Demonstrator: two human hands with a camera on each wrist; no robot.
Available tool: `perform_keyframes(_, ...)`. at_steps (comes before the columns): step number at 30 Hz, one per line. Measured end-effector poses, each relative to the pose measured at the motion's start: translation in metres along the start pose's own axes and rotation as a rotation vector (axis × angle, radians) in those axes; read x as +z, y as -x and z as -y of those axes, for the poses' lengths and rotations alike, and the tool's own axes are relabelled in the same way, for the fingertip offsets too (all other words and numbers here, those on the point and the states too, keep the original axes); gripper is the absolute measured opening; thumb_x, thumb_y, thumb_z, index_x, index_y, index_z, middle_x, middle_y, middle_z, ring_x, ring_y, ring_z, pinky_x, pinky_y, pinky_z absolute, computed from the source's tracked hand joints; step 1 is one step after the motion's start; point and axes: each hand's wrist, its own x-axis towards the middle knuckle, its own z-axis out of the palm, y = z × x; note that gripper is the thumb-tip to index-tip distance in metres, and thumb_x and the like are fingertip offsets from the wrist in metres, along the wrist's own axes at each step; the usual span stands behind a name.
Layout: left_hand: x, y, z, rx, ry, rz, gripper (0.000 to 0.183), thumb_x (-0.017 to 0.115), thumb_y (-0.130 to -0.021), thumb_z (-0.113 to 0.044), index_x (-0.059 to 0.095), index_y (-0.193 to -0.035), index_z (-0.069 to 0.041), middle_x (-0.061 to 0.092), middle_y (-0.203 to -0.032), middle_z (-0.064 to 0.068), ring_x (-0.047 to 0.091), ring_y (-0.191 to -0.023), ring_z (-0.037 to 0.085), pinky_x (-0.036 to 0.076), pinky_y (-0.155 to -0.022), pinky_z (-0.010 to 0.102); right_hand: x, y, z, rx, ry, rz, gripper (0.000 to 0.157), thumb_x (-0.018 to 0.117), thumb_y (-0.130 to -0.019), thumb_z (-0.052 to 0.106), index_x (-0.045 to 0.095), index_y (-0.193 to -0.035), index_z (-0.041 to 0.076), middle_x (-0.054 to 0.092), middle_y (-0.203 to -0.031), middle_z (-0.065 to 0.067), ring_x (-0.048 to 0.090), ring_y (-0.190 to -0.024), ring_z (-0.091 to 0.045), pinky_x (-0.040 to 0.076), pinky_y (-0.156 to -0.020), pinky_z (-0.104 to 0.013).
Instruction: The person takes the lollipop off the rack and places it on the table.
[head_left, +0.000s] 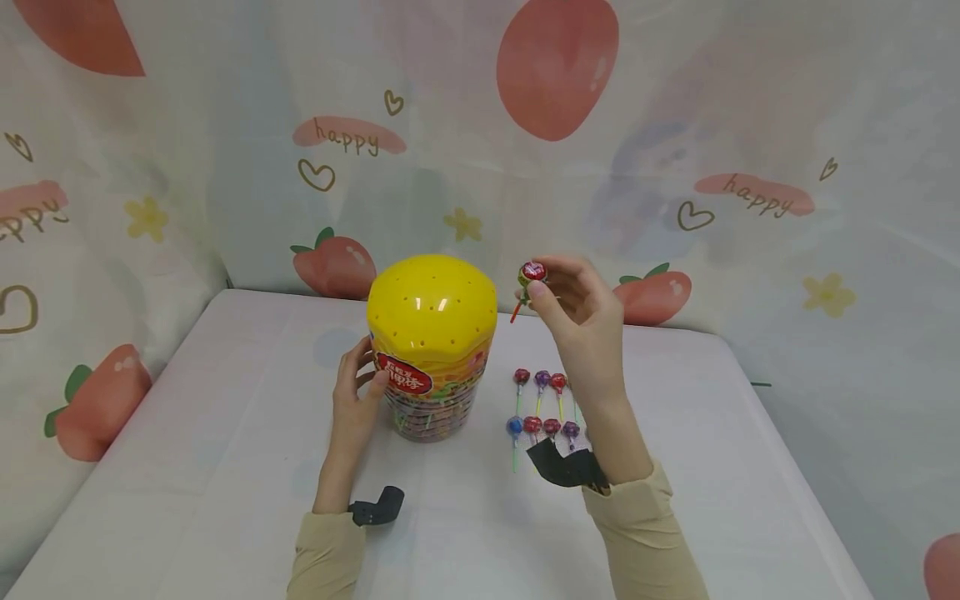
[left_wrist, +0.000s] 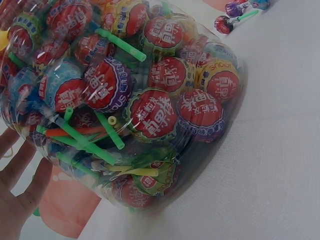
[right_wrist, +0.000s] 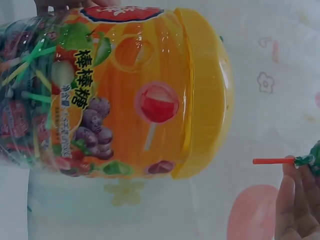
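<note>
A clear lollipop jar (head_left: 427, 412) with a yellow domed lid (head_left: 433, 304) and a printed orange label (right_wrist: 125, 100) stands upright on the table. Wrapped lollipops (left_wrist: 155, 115) fill its lower part. My left hand (head_left: 356, 404) holds the jar's left side, thumb at the front and fingers (left_wrist: 35, 185) farther round. To the right of the lid, my right hand (head_left: 581, 321) is raised and pinches one lollipop (head_left: 533, 272) by its wrapped head. That lollipop's red stick (right_wrist: 272, 161) points down in the head view.
Two rows of lollipops lie on the white-covered table (head_left: 450, 533) right of the jar, including a blue one (head_left: 513, 426) and a purple one (head_left: 542, 379). My right forearm hides part of these rows. A printed cloth backdrop (head_left: 450, 192) rises behind the table.
</note>
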Motion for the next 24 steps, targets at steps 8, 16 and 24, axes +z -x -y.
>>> perform_keyframes(8, 0.0, 0.001, -0.001, -0.011, -0.004, -0.002, 0.057, 0.052, -0.091, -0.007, 0.036, -0.145, 0.001, 0.042, -0.139, 0.025, 0.041, -0.127, 0.038, 0.037, -0.106, 0.06, -0.025, 0.029, -0.011, 0.018, 0.055, -0.055, 0.028, 0.064, -0.088, 0.004, 0.063, -0.116, 0.0, 0.068, -0.098, 0.003, 0.066, -0.091, -0.014, 0.055, -0.085, -0.019)
perform_keyframes(16, 0.001, -0.001, 0.002, -0.02, -0.005, -0.001, 0.057, 0.052, -0.091, -0.008, 0.035, -0.145, 0.001, 0.042, -0.139, 0.025, 0.041, -0.128, 0.038, 0.036, -0.107, 0.06, -0.05, 0.056, -0.029, 0.048, 0.124, -0.108, 0.029, 0.063, -0.088, 0.0, 0.062, -0.116, -0.003, 0.068, -0.098, 0.003, 0.067, -0.091, -0.009, 0.053, -0.084, -0.014)
perform_keyframes(24, 0.0, 0.0, -0.001, -0.041, 0.0, 0.009, 0.057, 0.052, -0.091, -0.007, 0.035, -0.145, 0.0, 0.041, -0.14, 0.024, 0.04, -0.129, 0.036, 0.036, -0.108, 0.059, -0.071, 0.077, -0.054, 0.185, 0.158, -0.183, 0.028, 0.064, -0.088, 0.003, 0.062, -0.116, -0.002, 0.069, -0.097, 0.006, 0.066, -0.092, -0.006, 0.054, -0.081, -0.014)
